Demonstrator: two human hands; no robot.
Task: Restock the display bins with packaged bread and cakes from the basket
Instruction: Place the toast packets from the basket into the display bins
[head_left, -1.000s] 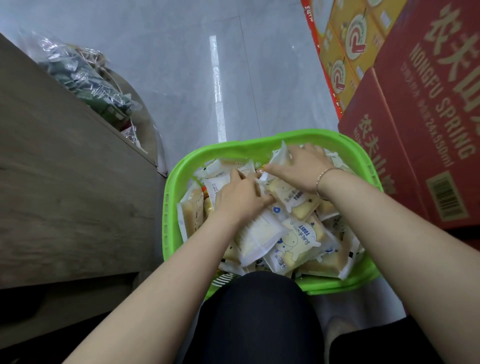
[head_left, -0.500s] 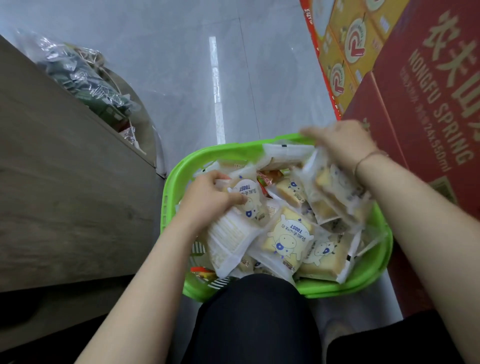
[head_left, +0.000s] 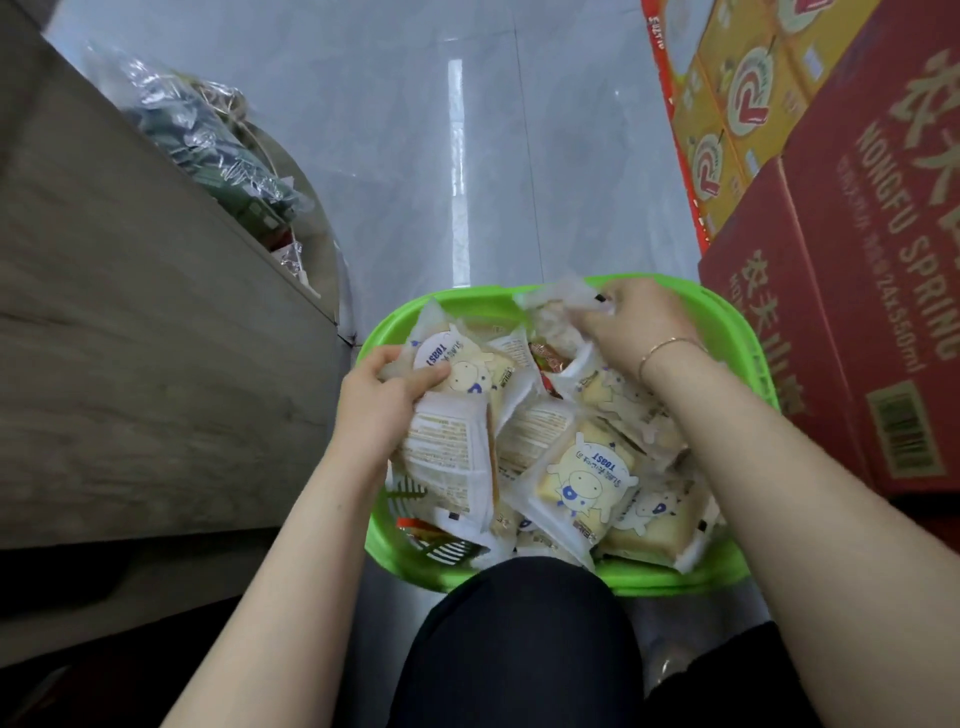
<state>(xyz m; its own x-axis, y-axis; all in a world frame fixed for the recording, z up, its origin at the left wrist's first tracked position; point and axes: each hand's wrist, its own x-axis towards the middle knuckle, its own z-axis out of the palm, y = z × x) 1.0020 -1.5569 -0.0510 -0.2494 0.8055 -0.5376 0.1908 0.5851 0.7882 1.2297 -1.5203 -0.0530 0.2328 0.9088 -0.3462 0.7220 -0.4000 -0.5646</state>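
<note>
While both hands work inside the green basket on the grey floor, I see the left hand gripping a toast packet at the basket's left side, thumb curled over its printed face and fingers wrapped behind; a white-backed packet hangs against the same palm. Half a second ago this hand lay lower, thumb on a packet nearer the middle; now the packet sits closer to the far left rim, its cartoon face turned up. The right hand, bracelet on the wrist, pinches a crumpled clear packet at the far rim. Earlier it was lifted over the right rim, several packets bunched beneath it; it has since moved left and down, and those packets lie back in the heap. More toast packets, one face-up at the centre, fill the basket, with a red-wrapped snack showing between the hands. A dark-clad knee covers the near rim. To the left stands a wooden counter with a bag of wrapped goods beyond it; red cartons stand just beside the basket on the right
</note>
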